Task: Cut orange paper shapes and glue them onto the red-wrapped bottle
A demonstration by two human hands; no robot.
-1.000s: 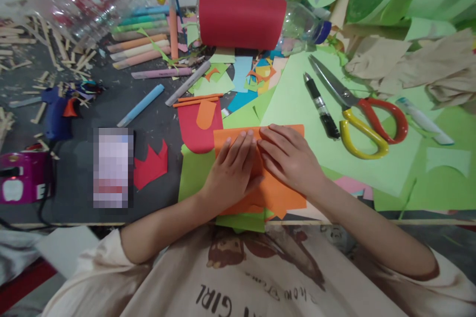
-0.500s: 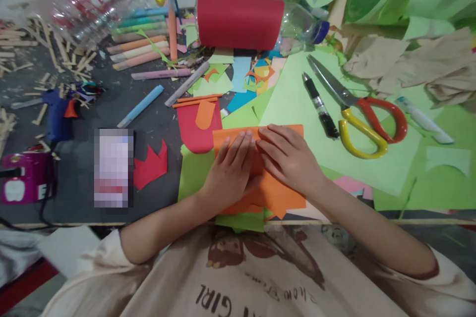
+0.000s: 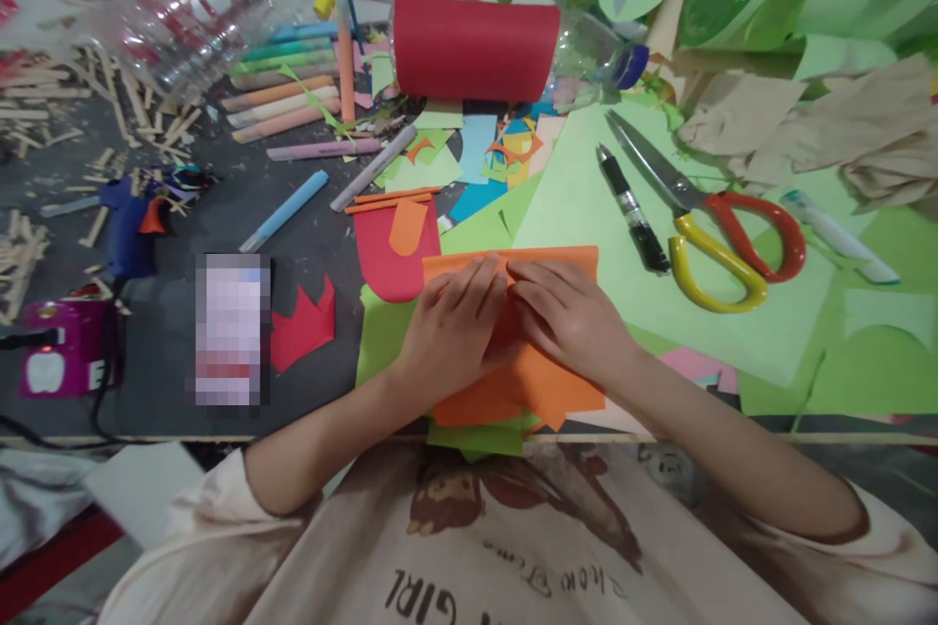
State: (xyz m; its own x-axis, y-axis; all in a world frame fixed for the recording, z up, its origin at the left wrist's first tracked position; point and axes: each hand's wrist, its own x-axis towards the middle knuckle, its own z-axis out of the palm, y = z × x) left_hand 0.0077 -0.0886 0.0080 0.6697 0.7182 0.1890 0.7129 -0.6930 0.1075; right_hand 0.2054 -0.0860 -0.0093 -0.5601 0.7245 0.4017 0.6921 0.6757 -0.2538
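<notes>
Pressing flat, unclenched, both the left hand (image 3: 450, 332) and right hand (image 3: 572, 317) hold the orange paper (image 3: 557, 386) at centre frame; fingertips should likely run evenly along its folded top edge.

Just beyond the fingers (image 3: 476, 275) lies flat light-green paper sheet (image 3: 578, 195), open for a pass up to the red paper-wrapped plastic bottle (image 3: 476, 47), which blocks the way farther out. To the right of the fingers a black marker pen (image 3: 632, 210) and red-and-yellow-handled scissors (image 3: 703, 215) lie across the green sheet, well apart from the fingers. To the left of the fingers, a red rounded paper cutout (image 3: 388, 259) sits just beside them; past it the dark surface (image 3: 168, 361) is bare up to a light-blue marker (image 3: 284, 211), a red crown-shaped scrap (image 3: 302, 330) and a blue glue gun (image 3: 126, 234).
</notes>
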